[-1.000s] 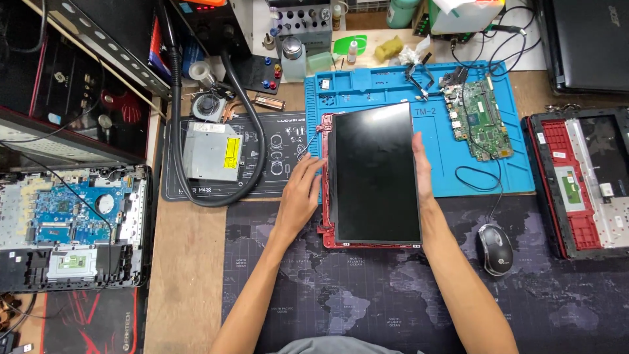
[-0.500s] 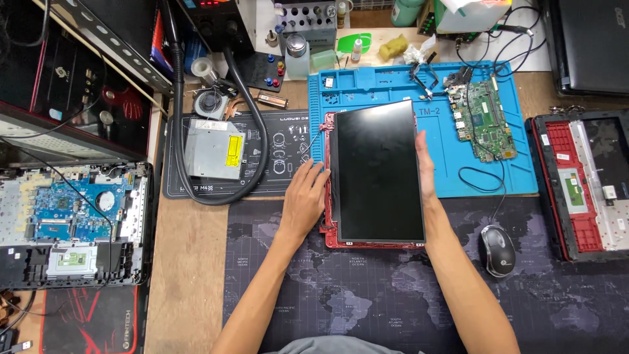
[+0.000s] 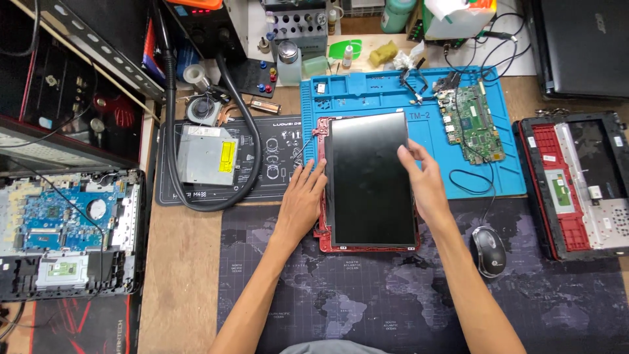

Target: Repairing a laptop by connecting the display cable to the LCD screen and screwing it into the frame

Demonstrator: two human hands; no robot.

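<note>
black laptop screen panel point(image 3: 371, 180) frame centre on red plastic lid point(image 3: 322, 229), green circuit board point(image 3: 472, 123) right, silver optical drive point(image 3: 206, 155) left, black computer mouse point(image 3: 489, 251) lower right

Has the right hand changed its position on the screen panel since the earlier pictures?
Yes. The right hand has shifted inward, from the right edge of the screen panel onto its dark face, away from the green circuit board.

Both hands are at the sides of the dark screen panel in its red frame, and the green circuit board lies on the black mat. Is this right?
Not quite. The head view shows the left hand and right hand at the sides of the dark screen panel in its red frame, but the green circuit board lies on the blue mat, not the black one.
</note>
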